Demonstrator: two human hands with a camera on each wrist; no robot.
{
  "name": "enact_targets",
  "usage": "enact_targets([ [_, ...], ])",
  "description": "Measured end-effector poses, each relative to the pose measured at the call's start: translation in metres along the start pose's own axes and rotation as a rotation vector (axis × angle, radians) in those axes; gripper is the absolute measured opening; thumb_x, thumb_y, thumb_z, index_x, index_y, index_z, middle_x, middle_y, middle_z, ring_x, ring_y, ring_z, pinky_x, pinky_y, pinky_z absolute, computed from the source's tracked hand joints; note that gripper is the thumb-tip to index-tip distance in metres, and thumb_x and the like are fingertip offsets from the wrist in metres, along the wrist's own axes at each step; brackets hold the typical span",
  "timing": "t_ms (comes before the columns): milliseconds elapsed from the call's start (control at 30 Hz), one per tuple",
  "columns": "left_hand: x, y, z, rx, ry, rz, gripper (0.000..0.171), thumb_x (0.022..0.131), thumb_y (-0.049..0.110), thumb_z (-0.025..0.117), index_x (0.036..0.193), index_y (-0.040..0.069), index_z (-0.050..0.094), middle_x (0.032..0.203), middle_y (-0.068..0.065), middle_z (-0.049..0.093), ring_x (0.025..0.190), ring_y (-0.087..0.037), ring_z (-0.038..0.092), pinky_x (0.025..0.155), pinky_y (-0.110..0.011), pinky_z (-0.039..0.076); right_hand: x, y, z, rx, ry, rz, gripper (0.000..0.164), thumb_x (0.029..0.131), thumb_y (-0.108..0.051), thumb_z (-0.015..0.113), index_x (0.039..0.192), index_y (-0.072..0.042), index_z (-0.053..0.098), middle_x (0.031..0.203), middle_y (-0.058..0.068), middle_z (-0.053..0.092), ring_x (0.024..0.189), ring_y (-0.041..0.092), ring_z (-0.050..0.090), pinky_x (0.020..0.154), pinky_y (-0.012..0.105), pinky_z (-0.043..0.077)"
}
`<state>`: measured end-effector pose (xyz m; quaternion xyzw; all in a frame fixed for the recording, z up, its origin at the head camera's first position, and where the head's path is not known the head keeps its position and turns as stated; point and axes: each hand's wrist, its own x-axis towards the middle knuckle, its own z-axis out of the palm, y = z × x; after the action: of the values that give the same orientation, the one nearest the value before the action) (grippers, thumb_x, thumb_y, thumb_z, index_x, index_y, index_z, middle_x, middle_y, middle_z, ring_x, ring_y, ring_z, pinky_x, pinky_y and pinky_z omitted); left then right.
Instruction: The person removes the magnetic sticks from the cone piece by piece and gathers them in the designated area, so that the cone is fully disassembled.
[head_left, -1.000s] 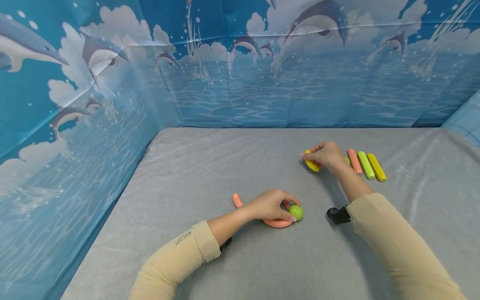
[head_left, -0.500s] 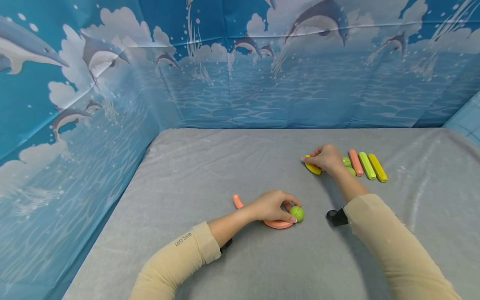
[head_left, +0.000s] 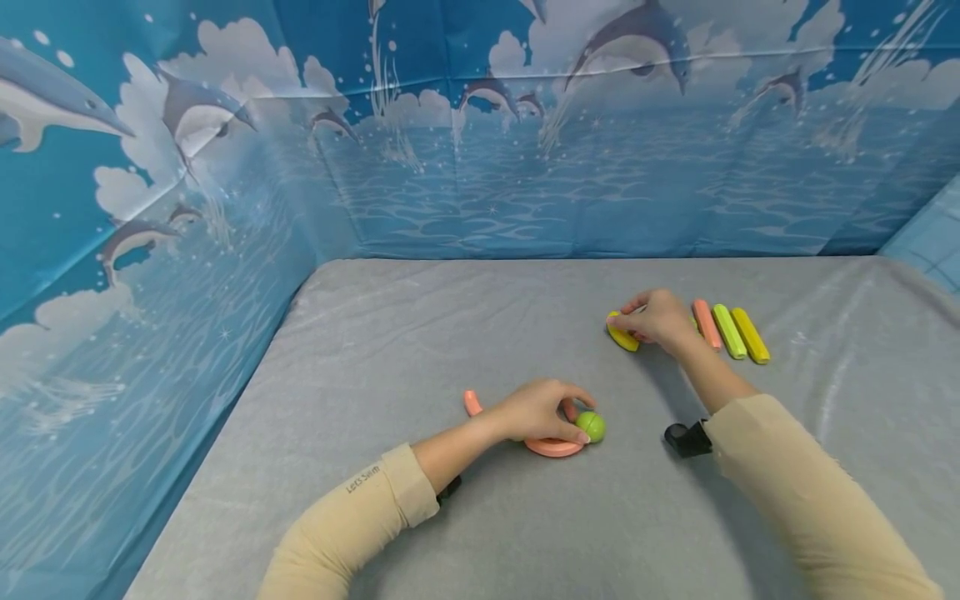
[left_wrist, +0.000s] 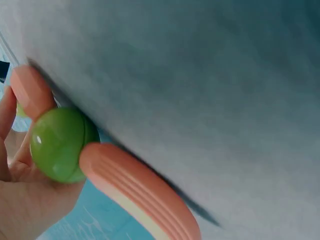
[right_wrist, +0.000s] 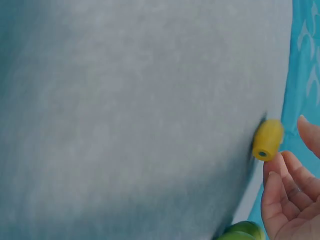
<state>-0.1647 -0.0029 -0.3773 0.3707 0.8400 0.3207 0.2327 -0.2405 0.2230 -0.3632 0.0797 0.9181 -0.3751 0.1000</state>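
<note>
My left hand point(head_left: 543, 408) grips a glossy green ball point(head_left: 591, 427) low on the grey cloth. A curved salmon tube point(head_left: 553, 448) runs from the ball back under my wrist. The left wrist view shows the ball between that ribbed tube point(left_wrist: 145, 187) and another salmon piece point(left_wrist: 32, 90). Farther back, my right hand point(head_left: 658, 318) is at a short curved yellow piece point(head_left: 622, 335) lying on the cloth. In the right wrist view a fingertip touches the yellow piece point(right_wrist: 270, 136), and the thumb point(right_wrist: 310, 132) stands away from it.
Right of my right hand lie a salmon stick point(head_left: 707, 324), a lime stick point(head_left: 729, 331) and a yellow stick point(head_left: 751, 335), side by side. Green balls point(right_wrist: 242, 231) sit close by, mostly hidden by the hand. A dolphin-print curtain point(head_left: 450, 167) borders the back and left.
My right hand has lowered the yellow piece slightly toward me onto the cloth, and its grip has loosened. The left hand and green ball have stayed in place.
</note>
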Motion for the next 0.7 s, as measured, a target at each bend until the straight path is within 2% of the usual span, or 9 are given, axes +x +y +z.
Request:
enact_targets([
  [167, -0.008, -0.003, -0.011, -0.088, -0.005, -0.017, 0.044, 0.08, 0.017, 0.075, 0.121, 0.006, 0.061, 0.095, -0.005, 0.064, 0.078, -0.005, 0.059, 0.072, -0.016, 0.045, -0.01, -0.004, -0.008, 0.018, -0.074, -0.014, 0.047, 0.084, -0.032, 0.069, 0.115, 0.002, 0.057, 0.099, 0.016, 0.055, 0.079, 0.024, 0.057, 0.068, 0.034, 0.05],
  [267, -0.014, -0.006, -0.018, -0.112, -0.007, -0.037, 0.043, 0.079, 0.016, 0.076, 0.119, 0.006, 0.062, 0.097, -0.006, 0.064, 0.077, -0.006, 0.06, 0.072, -0.017, 0.046, -0.018, -0.006, -0.01, 0.017, -0.104, -0.041, 0.047, 0.083, -0.033, 0.07, 0.114, 0.001, 0.059, 0.095, 0.014, 0.057, 0.076, 0.023, 0.056, 0.066, 0.034, 0.049],
  [467, -0.024, -0.014, -0.026, -0.09, -0.001, -0.045, 0.042, 0.076, 0.014, 0.079, 0.115, 0.006, 0.065, 0.098, -0.006, 0.064, 0.083, -0.01, 0.06, 0.073, -0.018, 0.046, -0.041, -0.005, -0.004, 0.064, -0.232, -0.148, 0.047, 0.084, -0.029, 0.071, 0.115, 0.003, 0.059, 0.082, 0.008, 0.06, 0.071, 0.018, 0.055, 0.064, 0.031, 0.049],
  [567, -0.027, -0.018, -0.026, -0.067, -0.004, -0.045, 0.041, 0.075, 0.015, 0.08, 0.113, 0.006, 0.067, 0.098, -0.005, 0.064, 0.087, -0.013, 0.06, 0.075, -0.018, 0.046, -0.055, -0.001, 0.003, 0.109, -0.317, -0.208, 0.046, 0.085, -0.028, 0.07, 0.116, 0.004, 0.058, 0.083, 0.009, 0.06, 0.075, 0.02, 0.056, 0.067, 0.032, 0.05],
  [700, -0.032, -0.021, -0.025, -0.019, -0.025, -0.038, 0.042, 0.075, 0.018, 0.08, 0.113, 0.009, 0.067, 0.1, -0.002, 0.065, 0.09, -0.01, 0.058, 0.077, -0.018, 0.045, -0.073, 0.002, 0.012, 0.154, -0.404, -0.272, 0.042, 0.086, -0.026, 0.068, 0.115, 0.004, 0.059, 0.088, 0.01, 0.061, 0.078, 0.021, 0.056, 0.069, 0.034, 0.05],
])
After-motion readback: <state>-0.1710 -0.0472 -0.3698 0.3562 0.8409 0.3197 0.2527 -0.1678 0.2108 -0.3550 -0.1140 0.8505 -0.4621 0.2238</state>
